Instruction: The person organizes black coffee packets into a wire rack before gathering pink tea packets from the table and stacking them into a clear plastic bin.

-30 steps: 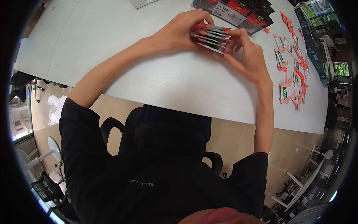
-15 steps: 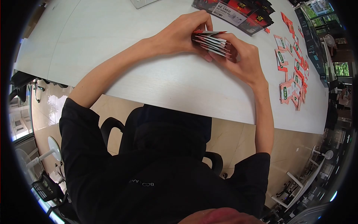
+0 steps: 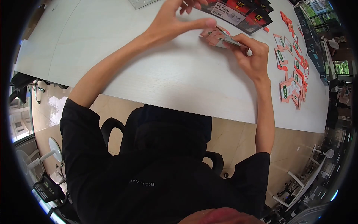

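My right hand (image 3: 253, 54) grips a stack of red-and-white sachets (image 3: 218, 38) above the white table, fingers and thumb closed on its right end. My left hand (image 3: 179, 18) is off the stack, fingers spread and raised toward the clear holder; its thumb tip overlaps the stack's upper edge in this view. Part of that hand is cut off by the top of the picture. Just beyond both hands stands the clear plastic holder (image 3: 249, 28), with a white label and black-and-red packets (image 3: 257, 16) inside.
Loose red-and-white sachets (image 3: 286, 90) lie scattered along the right side of the white table (image 3: 160, 80). A row of dark boxes (image 3: 315, 52) borders its far right edge. At the top left is the corner of a pale tray (image 3: 143, 3). The table's front edge runs before my lap.
My left hand has let go of the sachets and moved up and left, its fingers opening. The stack, still in my right hand, has tilted so its printed faces show.
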A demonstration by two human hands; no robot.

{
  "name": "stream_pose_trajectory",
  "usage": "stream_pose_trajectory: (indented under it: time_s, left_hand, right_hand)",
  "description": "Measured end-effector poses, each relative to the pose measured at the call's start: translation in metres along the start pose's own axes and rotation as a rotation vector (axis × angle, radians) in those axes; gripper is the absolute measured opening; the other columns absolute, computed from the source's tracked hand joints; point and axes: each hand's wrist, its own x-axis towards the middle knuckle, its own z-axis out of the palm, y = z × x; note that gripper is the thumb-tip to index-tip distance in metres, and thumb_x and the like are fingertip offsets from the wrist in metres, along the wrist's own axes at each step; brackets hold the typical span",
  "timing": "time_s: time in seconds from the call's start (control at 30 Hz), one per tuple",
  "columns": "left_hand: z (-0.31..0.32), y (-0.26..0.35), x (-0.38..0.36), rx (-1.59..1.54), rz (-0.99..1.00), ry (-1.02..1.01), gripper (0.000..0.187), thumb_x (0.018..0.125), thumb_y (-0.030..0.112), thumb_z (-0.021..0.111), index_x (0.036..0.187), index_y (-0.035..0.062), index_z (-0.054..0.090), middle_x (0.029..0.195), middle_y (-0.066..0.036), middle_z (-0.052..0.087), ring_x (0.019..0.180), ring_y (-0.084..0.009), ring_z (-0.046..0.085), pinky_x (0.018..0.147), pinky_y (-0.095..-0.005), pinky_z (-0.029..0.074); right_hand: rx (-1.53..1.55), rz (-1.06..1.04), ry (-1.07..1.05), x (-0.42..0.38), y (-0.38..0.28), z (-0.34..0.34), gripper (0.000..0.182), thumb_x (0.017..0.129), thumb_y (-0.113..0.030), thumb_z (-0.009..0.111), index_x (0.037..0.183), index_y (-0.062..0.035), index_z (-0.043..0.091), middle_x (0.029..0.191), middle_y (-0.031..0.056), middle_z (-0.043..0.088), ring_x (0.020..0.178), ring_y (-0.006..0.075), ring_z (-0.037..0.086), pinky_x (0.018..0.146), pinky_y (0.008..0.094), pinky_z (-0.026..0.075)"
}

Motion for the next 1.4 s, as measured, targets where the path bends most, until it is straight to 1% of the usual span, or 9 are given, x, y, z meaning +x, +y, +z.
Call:
stream_pose_trajectory:
  time_s: [0.13, 0.3, 0.43, 0.5, 0.8, 1.0, 1.1, 1.3, 1.4]
  left_hand:
    - [-0.019, -0.001, 0.021, 0.406, 0.292, 0.398, 0.025, 0.090, 0.016, 0.078, 0.101, 0.0053, 0.058, 0.091, -0.004, 0.060, 0.083, -0.0144, 0.056, 0.072, -0.0297, 0.044]
    - [-0.045, -0.004, 0.027, 0.925, 0.186, 0.448, 0.047, 0.080, 0.024, 0.081, 0.112, 0.0050, 0.052, 0.109, -0.012, 0.054, 0.099, -0.0314, 0.053, 0.093, -0.0426, 0.038]
    - [-0.065, -0.028, 0.025, 0.964, 0.105, 0.296, 0.042, 0.088, 0.028, 0.074, 0.118, 0.0018, 0.060, 0.114, -0.013, 0.062, 0.104, -0.0301, 0.055, 0.098, -0.0433, 0.038]
    - [-0.073, -0.030, 0.024, 0.899, -0.284, 0.160, 0.040, 0.092, 0.050, 0.072, 0.104, 0.0113, 0.071, 0.071, 0.001, 0.058, 0.060, -0.0133, 0.048, 0.063, -0.0310, 0.043]
    - [-0.132, -0.010, 0.036, 0.943, -0.626, 0.228, 0.072, 0.088, 0.078, 0.056, 0.063, 0.0122, 0.071, 0.052, 0.004, 0.053, 0.057, -0.0116, 0.057, 0.055, -0.0296, 0.040]
    - [-0.195, -0.066, 0.018, 1.196, -0.338, 0.294, 0.054, 0.080, 0.056, 0.081, 0.116, 0.0166, 0.072, 0.093, -0.002, 0.074, 0.085, -0.0153, 0.067, 0.073, -0.0343, 0.053]
    - [-0.194, -0.081, 0.011, 0.742, -0.520, 0.231, 0.069, 0.077, 0.047, 0.085, 0.129, 0.0055, 0.066, 0.122, -0.014, 0.069, 0.112, -0.0267, 0.068, 0.100, -0.0376, 0.053]
    - [-0.229, -0.086, 0.001, 0.251, -0.646, 0.029, 0.074, 0.082, 0.037, 0.081, 0.135, -0.0100, 0.058, 0.114, -0.015, 0.067, 0.115, -0.0223, 0.067, 0.105, -0.0349, 0.050]
    - [-0.245, -0.087, -0.007, 0.215, -0.708, -0.011, 0.055, 0.087, 0.039, 0.077, 0.121, -0.0031, 0.067, 0.106, -0.008, 0.067, 0.107, -0.0173, 0.067, 0.105, -0.0328, 0.049]
  right_hand:
    - [-0.015, -0.002, 0.082, 0.002, -0.008, -0.007, 0.014, 0.076, -0.007, 0.083, 0.087, -0.0093, 0.075, 0.052, 0.0021, 0.054, 0.045, 0.0113, 0.049, 0.047, 0.0273, 0.037]
    - [0.025, 0.059, 0.172, 0.003, -0.007, -0.009, 0.014, 0.077, -0.006, 0.084, 0.088, -0.0080, 0.076, 0.051, 0.0001, 0.051, 0.045, 0.0090, 0.046, 0.045, 0.0263, 0.035]
    - [0.002, 0.044, 0.184, 0.002, -0.007, -0.010, 0.016, 0.076, -0.006, 0.085, 0.089, -0.0084, 0.077, 0.052, 0.0002, 0.054, 0.044, 0.0092, 0.048, 0.044, 0.0258, 0.037]
    - [0.000, 0.027, 0.193, 0.002, -0.006, -0.008, 0.017, 0.075, -0.007, 0.086, 0.090, -0.0088, 0.078, 0.054, 0.0006, 0.057, 0.044, 0.0098, 0.051, 0.044, 0.0255, 0.039]
    - [-0.005, 0.029, 0.235, 0.003, -0.007, -0.010, 0.018, 0.074, -0.007, 0.087, 0.089, -0.0092, 0.078, 0.054, 0.0012, 0.058, 0.046, 0.0104, 0.051, 0.045, 0.0255, 0.039]
    - [-0.016, 0.016, 0.261, 0.003, -0.005, -0.011, 0.018, 0.075, -0.005, 0.087, 0.090, -0.0085, 0.078, 0.054, 0.0017, 0.057, 0.046, 0.0102, 0.050, 0.045, 0.0256, 0.038]
    - [-0.008, 0.031, 0.265, 0.003, -0.007, -0.012, 0.017, 0.076, -0.004, 0.086, 0.091, -0.0067, 0.077, 0.056, 0.0025, 0.059, 0.046, 0.0098, 0.051, 0.045, 0.0253, 0.039]
    - [0.021, 0.091, 0.313, 0.003, -0.006, -0.017, 0.014, 0.080, -0.004, 0.083, 0.093, -0.0039, 0.076, 0.063, 0.0028, 0.067, 0.049, 0.0085, 0.055, 0.047, 0.0237, 0.041]
    - [0.009, 0.081, 0.377, 0.004, -0.007, -0.018, 0.014, 0.081, -0.006, 0.083, 0.093, -0.0040, 0.076, 0.065, 0.0023, 0.068, 0.049, 0.0088, 0.057, 0.049, 0.0235, 0.043]
